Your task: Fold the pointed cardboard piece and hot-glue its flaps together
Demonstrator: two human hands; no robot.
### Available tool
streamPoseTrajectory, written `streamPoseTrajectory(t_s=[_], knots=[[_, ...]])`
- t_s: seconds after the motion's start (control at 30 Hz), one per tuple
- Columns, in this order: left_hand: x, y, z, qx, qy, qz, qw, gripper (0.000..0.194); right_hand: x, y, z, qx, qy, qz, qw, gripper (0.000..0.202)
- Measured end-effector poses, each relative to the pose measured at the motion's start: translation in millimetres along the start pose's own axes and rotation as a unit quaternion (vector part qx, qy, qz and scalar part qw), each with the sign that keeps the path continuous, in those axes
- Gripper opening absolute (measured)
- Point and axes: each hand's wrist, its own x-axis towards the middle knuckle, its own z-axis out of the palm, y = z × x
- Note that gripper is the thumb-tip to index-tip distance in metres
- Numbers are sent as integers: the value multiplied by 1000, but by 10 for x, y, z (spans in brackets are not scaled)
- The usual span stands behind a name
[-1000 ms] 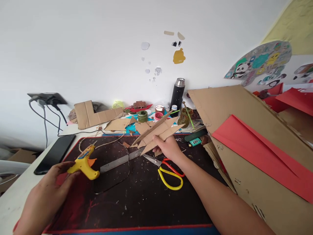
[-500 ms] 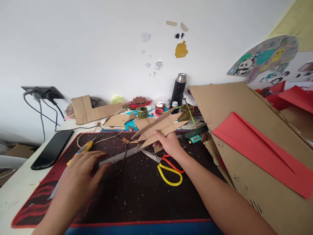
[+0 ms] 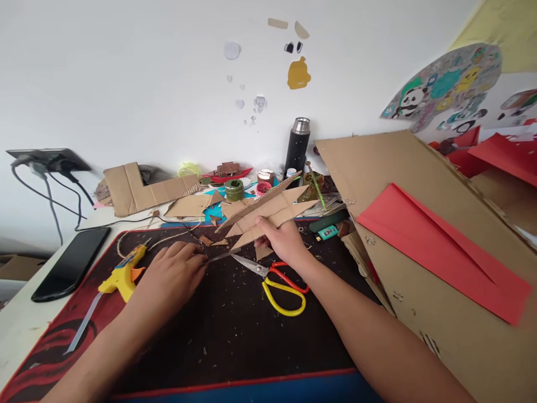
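Note:
My right hand [image 3: 283, 240] pinches a folded piece of cardboard [image 3: 272, 214] with pointed ends, thumb on top, raised above the dark mat. My left hand [image 3: 178, 268] is closed over the near end of a thin metal ruler [image 3: 220, 256], most of which it covers; its fingertips are partly hidden. Just below the cardboard, scissors [image 3: 262, 271] with one red and one yellow handle lie with blades parted. A yellow hot glue gun [image 3: 123, 275] rests left of my left hand, a clear glue stick [image 3: 84, 324] protruding from its back.
A black phone [image 3: 71, 263] lies at the left table edge. Cardboard scraps [image 3: 191, 204], paint jars [image 3: 234, 190] and a black flask [image 3: 297, 146] line the wall. Large cardboard [image 3: 377, 168] with red paper [image 3: 440, 252] leans at right. A dark cable [image 3: 168, 220] crosses the mat's back.
My left hand has moved right and come down over the ruler, uncovering the glue gun. The view has shifted slightly; my right hand keeps holding the cardboard.

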Motion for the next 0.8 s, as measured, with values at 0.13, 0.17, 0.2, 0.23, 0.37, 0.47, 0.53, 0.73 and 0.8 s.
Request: streamPoseTrajectory(t_s=[0.13, 0.17, 0.2, 0.23, 0.37, 0.47, 0.53, 0.73, 0.8], knots=[[-51, -49, -45, -41, 67, -7, 997, 40, 1, -4, -9, 6, 1, 0, 1000, 8], [-63, -55, -62, -52, 90, -13, 994, 39, 1, -3, -15, 10, 3, 2, 1000, 10], [-72, -60, -83, -64, 110, -20, 992, 38, 3, -3, -21, 18, 9, 3, 1000, 12], [-79, -66, -105, -78, 127, -30, 988, 37, 5, -4, -28, 28, 17, 3, 999, 13], [-95, -110, -185, -172, 126, -73, 974, 35, 21, -21, -56, 71, 61, 11, 996, 17], [-106, -149, -220, -244, 97, -120, 957, 35, 35, -34, -67, 83, 84, 23, 993, 19], [-111, -158, -250, -271, 85, -145, 948, 37, 39, -33, -71, 83, 88, 25, 992, 19], [-90, -96, -438, -340, 86, -188, 917, 38, 39, 0, -80, 77, 78, 17, 994, 23], [-96, -71, -507, -321, 125, -197, 918, 37, 42, 6, -80, 78, 76, 17, 994, 24]])
